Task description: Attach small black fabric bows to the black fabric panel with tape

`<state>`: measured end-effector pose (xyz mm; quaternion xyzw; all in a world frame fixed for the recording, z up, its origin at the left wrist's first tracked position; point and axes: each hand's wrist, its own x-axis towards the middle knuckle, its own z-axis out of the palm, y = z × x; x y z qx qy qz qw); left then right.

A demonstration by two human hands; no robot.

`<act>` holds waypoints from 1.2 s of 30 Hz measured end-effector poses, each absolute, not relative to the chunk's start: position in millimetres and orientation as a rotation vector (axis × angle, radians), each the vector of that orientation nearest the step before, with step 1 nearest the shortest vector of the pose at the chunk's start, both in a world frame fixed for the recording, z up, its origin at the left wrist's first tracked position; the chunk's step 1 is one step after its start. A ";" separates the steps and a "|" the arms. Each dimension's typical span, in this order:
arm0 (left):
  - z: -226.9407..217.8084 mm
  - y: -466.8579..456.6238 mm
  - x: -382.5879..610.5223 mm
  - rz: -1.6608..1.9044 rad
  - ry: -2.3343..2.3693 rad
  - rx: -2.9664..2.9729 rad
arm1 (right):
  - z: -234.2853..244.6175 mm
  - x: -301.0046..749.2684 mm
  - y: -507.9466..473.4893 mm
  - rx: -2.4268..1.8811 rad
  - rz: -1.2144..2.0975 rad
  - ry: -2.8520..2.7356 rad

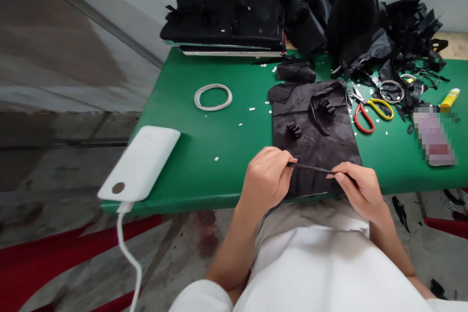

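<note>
My left hand (268, 175) and my right hand (356, 186) each pinch one end of a thin black strip (310, 168), held taut between them over the near edge of the green table (204, 151). Just behind the strip lies a flat sheet of black material (314, 136) with two small folded black pieces (293, 129) on it. Both hands are closed on the strip.
A white power bank (141, 163) with a cable overhangs the table's left corner. A white ring (213, 96) lies mid-table. Red and yellow scissors (367, 109), a glue stick (449, 98), a stack of black sheets (224, 14) and a heap of black scraps (369, 24) are behind.
</note>
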<state>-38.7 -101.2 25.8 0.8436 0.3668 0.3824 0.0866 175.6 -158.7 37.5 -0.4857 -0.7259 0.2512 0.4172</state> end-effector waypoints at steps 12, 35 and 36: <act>39.8 -123.4 -27.1 0.890 0.719 2.121 | 55.1 181.4 -170.6 -1.255 0.347 -1.857; 23.2 -131.6 1.0 0.588 0.165 0.474 | 39.0 171.0 -173.2 -1.026 0.393 -1.966; 24.7 -132.0 1.9 0.611 0.169 0.486 | 38.0 171.9 -172.3 -1.077 0.342 -2.015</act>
